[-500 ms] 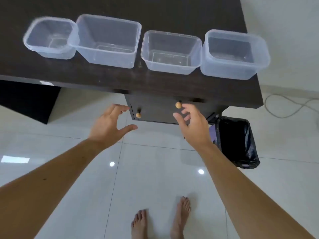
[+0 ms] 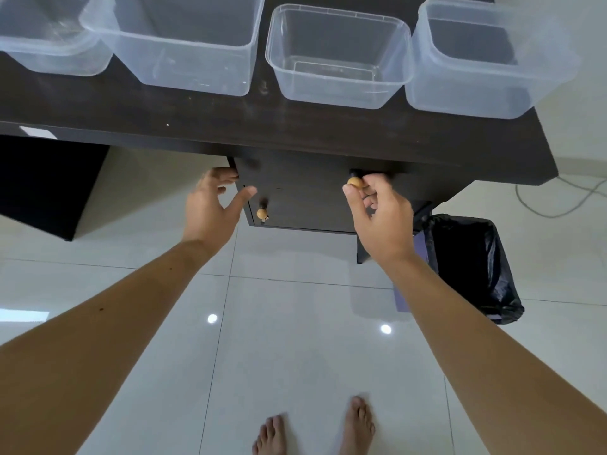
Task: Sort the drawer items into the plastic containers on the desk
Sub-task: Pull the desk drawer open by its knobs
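Drawer [image 2: 305, 198] dark laminate | right hand [image 2: 381, 218] fingers pinch round wooden knob [image 2: 354, 182] | left hand [image 2: 210, 208] fingers apart

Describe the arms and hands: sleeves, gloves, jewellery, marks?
Both forearms are bare up to the frame edge: no sleeves in view. Left hand and right hand wear no gloves, and no rings, watch or bands show. A few small dark spots dot the left forearm.

Bright even daylight, two ceiling-light glints on glossy floor [image 2: 295, 323], wide-angle bending at edges, slight softness
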### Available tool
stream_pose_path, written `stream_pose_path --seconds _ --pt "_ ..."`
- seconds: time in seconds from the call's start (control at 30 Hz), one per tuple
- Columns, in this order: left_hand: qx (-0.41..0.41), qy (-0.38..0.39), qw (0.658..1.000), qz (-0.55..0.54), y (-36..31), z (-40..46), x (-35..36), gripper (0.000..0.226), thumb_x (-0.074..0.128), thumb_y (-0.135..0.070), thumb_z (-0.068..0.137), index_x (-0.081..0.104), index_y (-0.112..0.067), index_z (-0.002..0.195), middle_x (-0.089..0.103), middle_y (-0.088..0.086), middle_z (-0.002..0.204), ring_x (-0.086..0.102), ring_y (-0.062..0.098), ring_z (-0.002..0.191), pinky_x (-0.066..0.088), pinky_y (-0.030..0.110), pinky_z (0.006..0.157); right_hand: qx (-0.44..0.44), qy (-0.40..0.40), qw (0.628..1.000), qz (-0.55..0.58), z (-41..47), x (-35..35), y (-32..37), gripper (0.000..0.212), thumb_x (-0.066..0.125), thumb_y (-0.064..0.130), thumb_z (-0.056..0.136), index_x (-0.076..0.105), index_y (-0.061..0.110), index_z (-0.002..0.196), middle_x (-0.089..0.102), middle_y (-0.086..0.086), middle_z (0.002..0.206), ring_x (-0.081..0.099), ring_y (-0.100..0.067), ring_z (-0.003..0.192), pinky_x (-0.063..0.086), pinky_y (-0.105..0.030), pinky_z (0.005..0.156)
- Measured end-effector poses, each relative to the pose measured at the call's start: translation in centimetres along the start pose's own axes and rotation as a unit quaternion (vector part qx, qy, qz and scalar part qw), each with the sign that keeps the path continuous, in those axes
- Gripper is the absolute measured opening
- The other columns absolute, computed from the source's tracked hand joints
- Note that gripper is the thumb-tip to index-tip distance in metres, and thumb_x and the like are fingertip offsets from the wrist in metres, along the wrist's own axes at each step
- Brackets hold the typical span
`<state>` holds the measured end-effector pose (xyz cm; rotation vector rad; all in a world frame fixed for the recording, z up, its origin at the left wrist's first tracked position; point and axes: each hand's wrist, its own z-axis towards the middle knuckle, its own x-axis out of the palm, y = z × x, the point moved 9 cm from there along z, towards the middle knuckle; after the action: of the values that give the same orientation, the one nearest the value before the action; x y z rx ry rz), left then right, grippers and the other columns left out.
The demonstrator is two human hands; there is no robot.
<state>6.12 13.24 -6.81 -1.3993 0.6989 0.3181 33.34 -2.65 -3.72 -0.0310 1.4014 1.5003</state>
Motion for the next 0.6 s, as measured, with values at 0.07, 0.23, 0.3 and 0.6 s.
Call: stream_pose_path --seconds 0.07,0.23,0.3,0.6 --pt "-0.003 -0.01 1.0 -0.017 -0.3 0.1 0.3 0.051 0.075 -0.046 0.093 0.064 -0.012 0.129 0.071 0.002 0.127 0.066 0.02 0.116 0.055 0.033 0.098 -0.022 -0.006 1.0 -0.018 0.0 -0.1 0.5 0.026 0.067 0.036 0.101 0.067 0.011 0.102 0.07 0.003 0.083 0.059 -0.013 0.071 0.057 -0.038 0.068" --pt "-0.008 -0.024 0.998 -0.066 -0.7 0.0 0.8 0.046 0.076 -0.036 0.096 0.062 -0.008 0.129 0.07 0.001 0.121 0.068 0.018 0.112 0.055 0.027 0.1 -0.076 -0.007 0.994 -0.075 0.2 -0.5 1.6 0.021 0.067 0.03 0.102 0.065 0.01 0.096 0.063 0.006 0.077 0.054 -0.01 0.069 0.049 -0.03 0.061" --pt "-0.017 -0.028 0.996 -0.084 -1.0 -0.1 0.7 0.042 0.077 -0.032 0.095 0.061 -0.007 0.126 0.068 -0.003 0.114 0.068 0.016 0.108 0.053 0.019 0.095 -0.089 -0.017 0.993 -0.081 -0.1 -0.7 1.9 0.021 0.068 0.028 0.102 0.065 0.009 0.094 0.06 0.007 0.076 0.053 -0.011 0.067 0.049 -0.03 0.059" --pt "-0.029 -0.025 0.997 -0.067 -0.5 -3.5 -0.5 0.03 0.075 -0.033 0.096 0.053 -0.017 0.107 0.072 0.003 0.108 0.071 0.023 0.096 0.054 0.023 0.078 -0.067 -0.002 0.997 -0.023 -4.1 -2.1 2.0 0.021 0.069 0.029 0.101 0.064 0.011 0.092 0.065 0.004 0.077 0.06 -0.013 0.069 0.052 -0.033 0.06"
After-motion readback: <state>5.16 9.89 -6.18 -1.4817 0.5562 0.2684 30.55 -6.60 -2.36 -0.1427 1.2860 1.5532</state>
